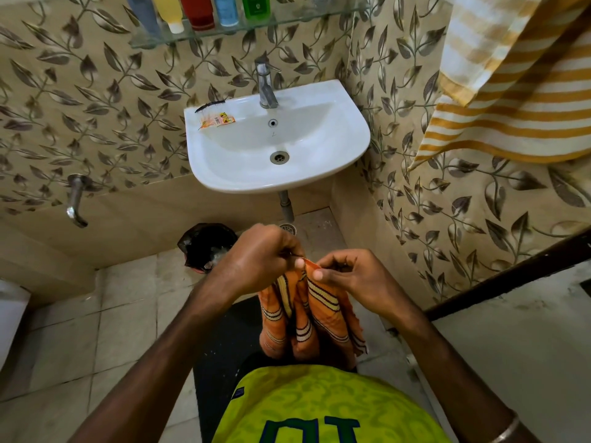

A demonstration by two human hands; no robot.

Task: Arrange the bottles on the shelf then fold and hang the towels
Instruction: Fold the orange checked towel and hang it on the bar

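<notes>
Left hand [256, 260] and right hand [348, 276] pinching top edge of orange striped towel [307, 314], hanging bunched; lower folds unclear. Bottles [198, 11] on far shelf [224, 30] cut off at top.

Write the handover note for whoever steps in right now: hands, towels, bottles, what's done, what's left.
Left hand: pinching the top edge of the orange striped towel.
Right hand: pinching the same edge beside it; the towel hangs bunched between both hands, in front of the body below the sink.
Bottles: five in a row on the glass shelf above the tap; that part looks done.
Yellow-and-white striped towel: already hanging at upper right.
Left: finish folding the orange towel and hang it. Where it goes is not in view.
</notes>
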